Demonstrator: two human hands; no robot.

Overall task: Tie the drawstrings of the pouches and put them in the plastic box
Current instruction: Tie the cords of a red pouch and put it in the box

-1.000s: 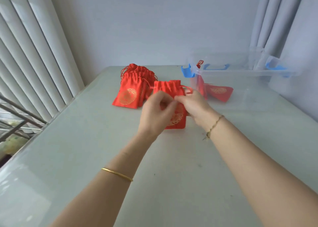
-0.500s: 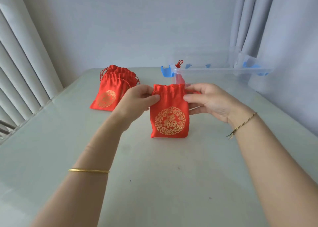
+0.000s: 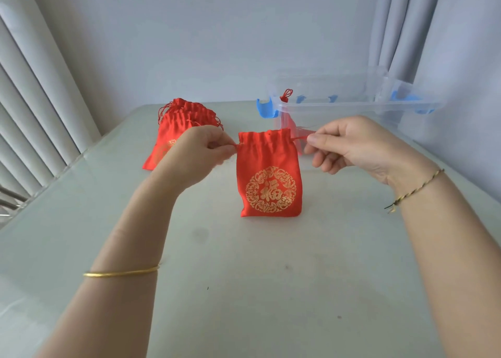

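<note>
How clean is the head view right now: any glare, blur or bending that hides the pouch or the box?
Head view: soft, even daylight; the held pouch and both hands, left and right, are sharp. The clear plastic box is low-contrast against the pale wall. Wide-angle bending curves the blinds. The table shows sheen, faint shadows.

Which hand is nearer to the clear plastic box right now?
Right. The right hand pinches a drawstring just in front of the plastic box; the left hand is across the red pouch, nearer the pouch pile.
</note>
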